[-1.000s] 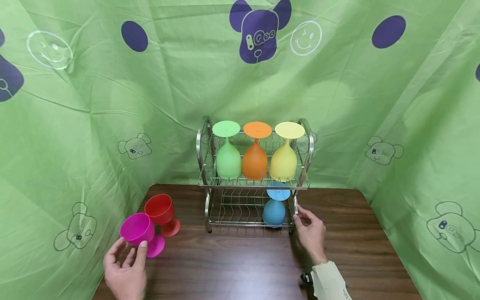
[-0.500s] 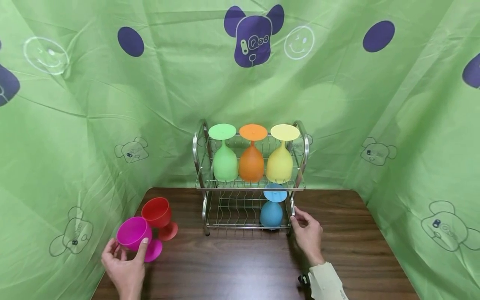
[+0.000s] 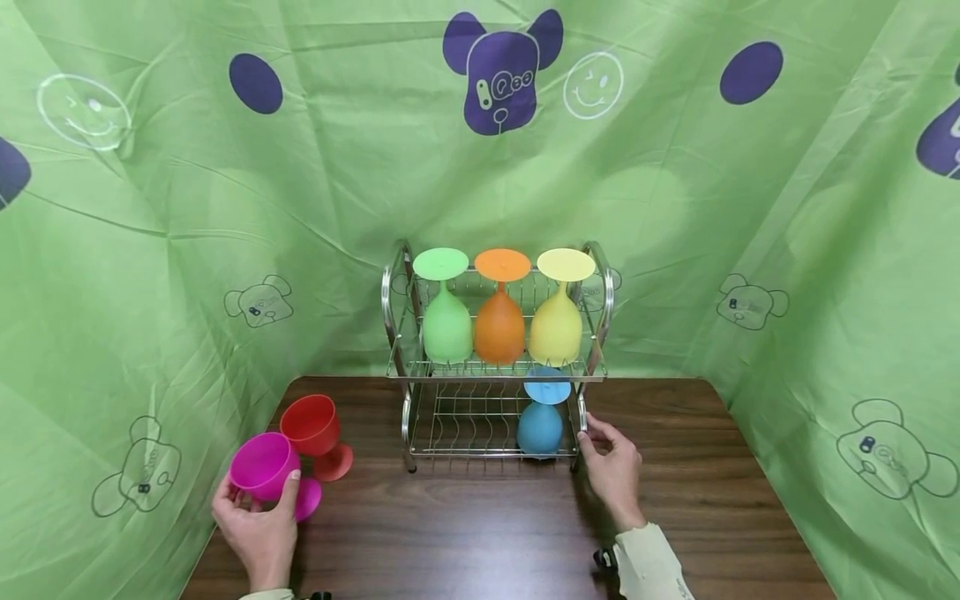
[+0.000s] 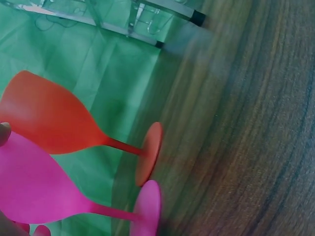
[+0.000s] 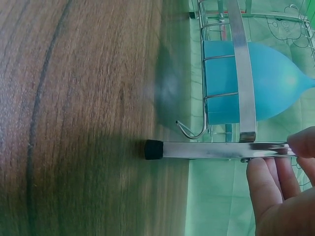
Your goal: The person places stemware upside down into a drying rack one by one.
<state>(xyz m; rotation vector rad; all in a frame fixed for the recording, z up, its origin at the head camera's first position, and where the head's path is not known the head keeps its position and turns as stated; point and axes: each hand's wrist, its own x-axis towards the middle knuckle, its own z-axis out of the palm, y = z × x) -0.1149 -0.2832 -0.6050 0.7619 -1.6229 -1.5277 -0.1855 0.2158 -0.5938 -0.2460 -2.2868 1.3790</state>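
Observation:
At the left of the table a magenta goblet [image 3: 262, 468] stands upright, its foot on the wood. My left hand [image 3: 257, 533] holds its bowl, thumb on the near right side and fingers round the left. Just behind stands a red goblet [image 3: 310, 425], also upright; in the left wrist view the feet of the magenta goblet [image 4: 39, 187] and red goblet [image 4: 54, 115] are close together. My right hand [image 3: 617, 477] pinches the front right leg of a two-tier metal dish rack [image 3: 407, 421]; the right wrist view shows thumb and fingers on either side of this rack leg [image 5: 206, 150].
Upside down on the upper tier are a green goblet [image 3: 447, 332], an orange goblet [image 3: 499, 329] and a yellow goblet [image 3: 556, 332]. A blue goblet [image 3: 540, 431] sits inverted at the lower tier's right end. Green printed cloth [image 3: 360, 167] encloses the wooden table [image 3: 450, 533].
My left hand's fingers have closed in round the magenta goblet's bowl. The right hand keeps its hold on the rack leg. The head view has shifted slightly.

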